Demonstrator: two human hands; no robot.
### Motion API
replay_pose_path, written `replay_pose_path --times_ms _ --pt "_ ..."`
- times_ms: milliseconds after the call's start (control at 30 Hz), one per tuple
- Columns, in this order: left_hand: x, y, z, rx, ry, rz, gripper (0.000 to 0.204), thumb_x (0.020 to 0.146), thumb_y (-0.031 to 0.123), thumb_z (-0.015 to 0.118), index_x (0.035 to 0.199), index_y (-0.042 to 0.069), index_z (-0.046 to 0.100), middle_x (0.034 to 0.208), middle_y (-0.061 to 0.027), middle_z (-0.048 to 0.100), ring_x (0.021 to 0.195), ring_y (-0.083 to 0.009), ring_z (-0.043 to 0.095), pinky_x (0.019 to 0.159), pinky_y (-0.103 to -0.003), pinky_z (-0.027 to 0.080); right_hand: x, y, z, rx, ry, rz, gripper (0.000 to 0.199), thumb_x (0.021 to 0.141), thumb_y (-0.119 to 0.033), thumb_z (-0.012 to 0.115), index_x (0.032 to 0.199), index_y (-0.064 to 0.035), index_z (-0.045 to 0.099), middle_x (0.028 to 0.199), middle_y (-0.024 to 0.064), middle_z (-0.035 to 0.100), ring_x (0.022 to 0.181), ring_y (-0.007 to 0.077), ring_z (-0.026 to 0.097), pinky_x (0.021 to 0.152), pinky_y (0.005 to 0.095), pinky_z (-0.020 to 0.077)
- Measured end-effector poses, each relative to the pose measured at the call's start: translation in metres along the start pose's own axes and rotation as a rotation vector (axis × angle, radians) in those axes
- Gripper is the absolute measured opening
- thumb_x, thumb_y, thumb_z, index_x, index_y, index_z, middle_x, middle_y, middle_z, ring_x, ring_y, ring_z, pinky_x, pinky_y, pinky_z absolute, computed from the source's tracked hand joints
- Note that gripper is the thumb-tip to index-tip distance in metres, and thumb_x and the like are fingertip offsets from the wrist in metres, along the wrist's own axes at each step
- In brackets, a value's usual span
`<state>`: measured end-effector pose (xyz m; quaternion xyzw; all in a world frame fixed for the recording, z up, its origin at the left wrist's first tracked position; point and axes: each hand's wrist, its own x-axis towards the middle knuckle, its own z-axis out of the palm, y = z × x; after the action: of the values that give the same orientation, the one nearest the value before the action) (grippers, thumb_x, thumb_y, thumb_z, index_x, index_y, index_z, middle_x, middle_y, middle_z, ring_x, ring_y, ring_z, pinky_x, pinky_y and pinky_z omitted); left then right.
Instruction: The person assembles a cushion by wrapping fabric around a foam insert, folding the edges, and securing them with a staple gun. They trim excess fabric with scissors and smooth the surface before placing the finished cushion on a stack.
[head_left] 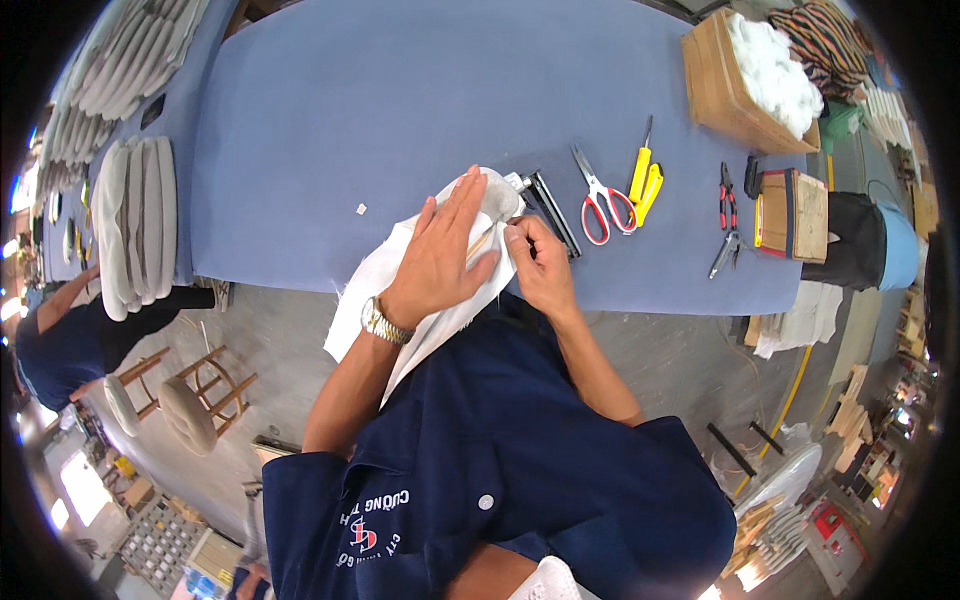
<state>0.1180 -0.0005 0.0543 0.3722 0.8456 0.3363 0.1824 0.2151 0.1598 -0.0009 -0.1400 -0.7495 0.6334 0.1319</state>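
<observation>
At the table's near edge lies a piece of white cloth [362,290] with frayed edges. Its upper part is drawn over a rounded, light-grey padded piece [500,197]. My left hand [440,252] rests flat on the cloth, fingers stretched out and thumb apart. My right hand [542,270] is closed in a pinch at the right edge of the cloth; its fingertips partly hide the fold. Just beyond the right hand is a black and silver staple gun [550,212]. Farther right, scissors [606,207] with red and white handles lie partly open.
A yellow-handled screwdriver [640,174] and a yellow utility knife [650,193] lie beside the scissors. Red-handled pliers [726,205] are farther right. A cardboard box [718,85] holds white stuffing. Padded grey cushions [140,225] stand at left, above wooden-legged stools [190,412].
</observation>
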Motion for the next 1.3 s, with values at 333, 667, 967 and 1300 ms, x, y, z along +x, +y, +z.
replay_pose_path --times_ms 333,667,967,1300 --pt "0.008 -0.009 0.0 0.047 -0.085 0.018 0.096 0.084 0.025 0.083 0.16 0.002 0.03 0.161 -0.0262 0.038 0.149 -0.0409 0.04 0.12 -0.054 0.032 0.006 0.02 0.006 0.17 -0.067 0.052 0.03 0.107 -0.023 0.058 0.091 0.0011 0.057 0.085 0.0077 0.057 0.08 0.0181 0.052 0.076 0.0336 0.0448" --pt "0.016 -0.005 0.019 0.134 0.002 -0.083 0.083 0.084 0.013 0.08 0.157 0.007 0.041 0.161 -0.0153 0.045 0.148 -0.036 0.043 0.117 -0.055 0.038 0.014 0.058 -0.017 0.326 -0.302 0.342 0.023 0.1 -0.025 0.071 0.101 -0.0029 0.068 0.093 -0.0009 0.064 0.075 0.0089 0.054 0.065 0.027 0.0455" --pt "0.03 -0.005 0.028 0.13 0.02 -0.126 0.075 0.086 0.013 0.078 0.153 0.008 0.045 0.16 -0.0126 0.046 0.147 -0.0337 0.045 0.117 -0.055 0.038 0.087 0.12 -0.189 -0.478 0.546 0.391 0.029 0.095 -0.027 0.073 0.115 -0.0058 0.068 0.1 0.0089 0.072 0.083 0.0218 0.069 0.073 0.0368 0.0548" --pt "0.083 -0.017 0.004 -0.011 -0.172 -0.002 0.076 0.08 0.017 0.082 0.148 0.009 0.051 0.158 -0.0173 0.046 0.144 -0.0388 0.047 0.115 -0.047 0.042 0.167 0.157 -0.197 -0.977 0.252 0.609 0.057 0.085 -0.034 0.08 0.132 -0.0065 0.062 0.112 0.0171 0.074 0.109 0.0376 0.069 0.094 0.0486 0.0546"
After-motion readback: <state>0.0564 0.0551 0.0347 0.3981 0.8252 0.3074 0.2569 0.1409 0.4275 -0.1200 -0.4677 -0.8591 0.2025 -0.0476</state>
